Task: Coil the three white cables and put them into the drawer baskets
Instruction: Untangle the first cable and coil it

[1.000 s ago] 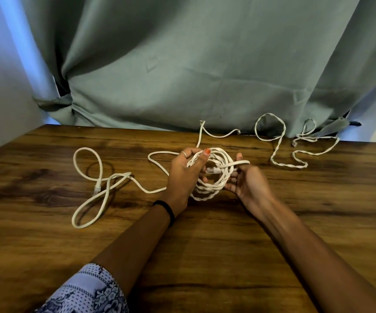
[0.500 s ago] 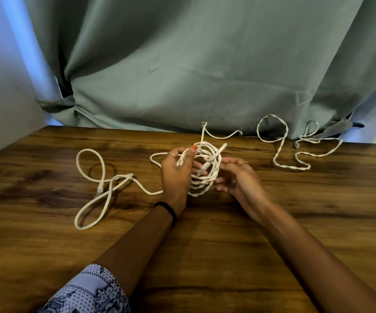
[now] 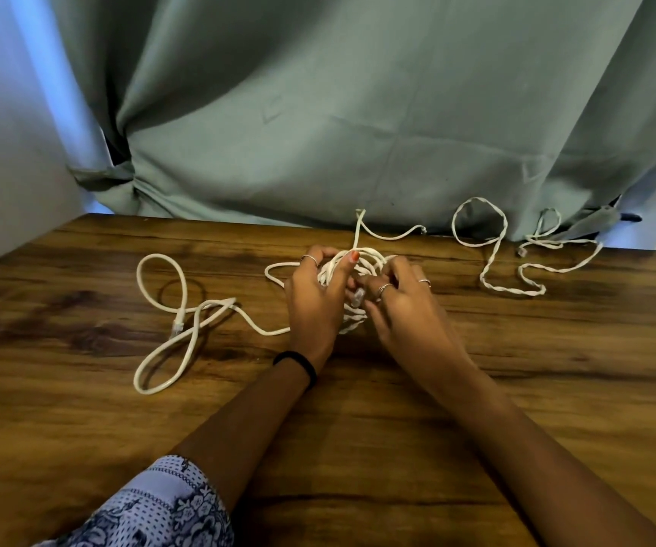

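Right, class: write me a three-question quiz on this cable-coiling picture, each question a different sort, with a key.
1. True or false: both the left hand and the right hand are on the coiled white cable.
2. Multiple choice: the loose white cable with a clear plug lies (a) to the left of the hands, (b) inside a drawer basket, (c) on the curtain.
3. Fill in: the twisted white cable at the far right lies on the wooden ____.

Key: 1 true; 2 a; 3 table.
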